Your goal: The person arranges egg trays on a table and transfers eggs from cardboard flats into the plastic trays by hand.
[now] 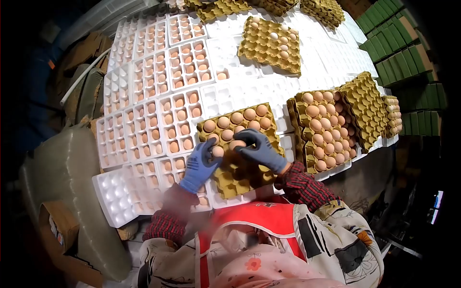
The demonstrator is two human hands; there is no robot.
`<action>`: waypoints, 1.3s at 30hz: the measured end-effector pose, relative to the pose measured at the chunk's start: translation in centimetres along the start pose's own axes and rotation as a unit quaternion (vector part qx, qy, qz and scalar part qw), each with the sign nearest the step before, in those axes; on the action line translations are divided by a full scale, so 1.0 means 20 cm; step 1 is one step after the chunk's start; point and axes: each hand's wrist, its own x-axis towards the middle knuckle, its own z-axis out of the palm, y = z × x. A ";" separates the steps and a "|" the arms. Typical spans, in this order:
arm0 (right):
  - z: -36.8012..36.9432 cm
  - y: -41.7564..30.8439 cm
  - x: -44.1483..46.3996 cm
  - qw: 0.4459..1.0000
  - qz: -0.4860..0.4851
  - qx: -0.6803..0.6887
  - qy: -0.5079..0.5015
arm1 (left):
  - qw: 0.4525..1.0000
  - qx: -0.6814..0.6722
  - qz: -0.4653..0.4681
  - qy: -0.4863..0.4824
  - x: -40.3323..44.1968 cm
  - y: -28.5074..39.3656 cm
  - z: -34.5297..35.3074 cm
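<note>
My left hand [200,163], in a blue-grey glove, holds a brown egg [217,151] between thumb and fingers. Beside it my right hand [259,150], gloved alike, has its thumb and fingers round another egg [235,144]. Both are over a yellowish pulp tray [236,185], whose far rows hold several eggs while its near cups show bare. To the left, white foam trays [161,103] hold eggs in square compartments.
A stack of pulp trays full of eggs [322,132] stands at the right, beside a leaning pulp tray [366,110]. Farther back lies a partly filled pulp tray [271,44]. Green cartons [398,50] are piled at the right; a large grey-green sack [67,192] sits left.
</note>
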 end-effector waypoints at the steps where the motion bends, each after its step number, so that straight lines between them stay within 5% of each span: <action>1: -0.05 0.04 -0.01 0.981 0.064 0.180 0.038 | 0.985 -0.167 -0.052 0.000 0.00 -0.04 -0.03; 2: -0.14 0.00 0.00 0.962 0.124 0.239 0.044 | 0.939 -0.329 -0.102 -0.003 0.03 -0.02 -0.08; 4: -0.22 -0.07 0.04 0.968 0.213 0.133 -0.001 | 0.870 -0.471 -0.146 -0.007 0.04 0.07 -0.15; 5: -0.18 -0.04 0.09 0.989 0.002 -0.148 0.013 | 0.946 -0.313 -0.070 -0.038 0.08 0.00 -0.08; 6: -0.16 -0.04 0.11 0.953 -0.055 -0.299 -0.013 | 0.988 -0.142 0.017 -0.062 0.15 -0.06 -0.03; 8: -0.04 0.10 0.19 0.792 -0.204 -0.575 0.017 | 0.978 0.176 0.112 -0.008 0.21 0.12 0.10; 9: 0.00 0.12 0.20 0.786 -0.151 -0.599 -0.026 | 0.951 0.289 0.105 -0.023 0.24 0.12 0.19; 10: -0.01 0.13 0.21 0.785 -0.152 -0.600 -0.023 | 0.912 0.398 0.096 -0.036 0.27 0.08 0.25; 14: -0.14 0.15 0.19 0.833 -0.116 -0.537 -0.062 | 0.894 0.441 0.072 -0.034 0.31 0.03 0.26; 15: -0.18 0.14 0.17 0.954 -0.055 -0.295 0.005 | 0.939 0.337 0.064 -0.027 0.31 0.04 0.21; 16: -0.23 0.11 0.16 0.997 0.011 -0.030 0.069 | 0.972 0.228 0.055 -0.018 0.30 0.06 0.15; 17: -0.31 -0.02 0.14 0.965 0.171 0.190 0.051 | 0.997 0.048 0.059 0.018 0.28 0.06 0.09; 18: -0.32 -0.07 0.14 0.966 0.111 0.226 0.061 | 0.987 -0.158 0.013 -0.008 0.29 -0.04 0.06; 20: -0.35 -0.04 0.21 0.982 0.163 0.093 -0.029 | 0.905 -0.409 -0.104 -0.055 0.29 0.07 -0.10; 21: -0.30 0.02 0.28 0.988 -0.033 -0.149 -0.012 | 0.879 -0.462 -0.110 -0.050 0.29 0.12 -0.11; 22: -0.23 0.05 0.32 0.912 -0.089 -0.400 0.020 | 0.850 -0.513 -0.114 -0.043 0.31 0.14 -0.12; 24: -0.07 0.02 0.41 0.773 -0.030 -0.634 -0.009 | 0.893 -0.391 -0.173 -0.137 0.44 0.09 -0.11; 25: -0.04 0.07 0.44 0.715 -0.027 -0.697 -0.051 | 0.985 -0.147 -0.005 -0.091 0.49 0.08 -0.07; 26: -0.04 0.07 0.45 0.716 -0.028 -0.696 -0.049 | 0.979 0.113 0.164 -0.035 0.52 0.06 0.01; 27: -0.05 0.07 0.45 0.716 -0.025 -0.695 -0.061 | 0.936 0.319 0.149 0.014 0.52 0.03 0.09; 28: -0.05 0.08 0.46 0.715 -0.023 -0.695 -0.074 | 0.889 0.451 0.058 -0.042 0.52 0.17 0.11; 30: -0.14 0.08 0.45 0.759 -0.023 -0.648 -0.061 | 0.841 0.537 0.003 -0.065 0.54 0.16 0.18; 32: -0.24 0.09 0.45 0.931 0.015 -0.360 0.064 | 0.845 0.533 0.007 -0.046 0.55 0.11 0.18; 33: -0.29 0.12 0.49 0.952 0.051 -0.292 0.079 | 0.876 0.480 0.032 -0.034 0.54 0.08 0.15; 35: -0.30 0.07 0.57 0.942 0.094 -0.320 0.051 | 0.935 0.338 0.101 0.033 0.53 0.05 0.05; 38: -0.23 0.03 0.73 0.881 0.132 -0.454 -0.035 | 0.989 0.119 0.063 0.067 0.66 0.00 -0.06; 39: -0.22 -0.01 0.80 0.857 0.206 -0.460 -0.111 | 0.983 0.177 0.035 0.041 0.73 0.00 -0.09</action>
